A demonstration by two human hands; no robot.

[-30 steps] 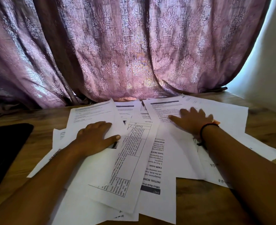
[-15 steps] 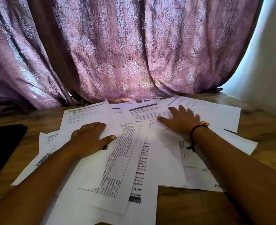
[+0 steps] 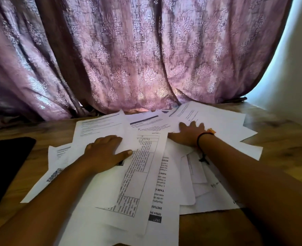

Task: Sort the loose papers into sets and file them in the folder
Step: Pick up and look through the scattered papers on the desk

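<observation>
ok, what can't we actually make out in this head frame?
- Black item, head view: cut off by the left edge; can't confirm it's the folder.
- Table sheet print: too small to read.
- Lower sheets: mostly covered by the table sheet and left hand.
- Far sheet by right hand: motion-blurred.

The black flat object ran off the left edge, so its kind could not be told. The loose papers overlapped, each sheet hiding much of those beneath, and the nearest sheets were cut by the bottom edge. Their fine print was too small to read. The right forearm covered part of a handwritten note. The far-right sheet corner was blurred.
</observation>
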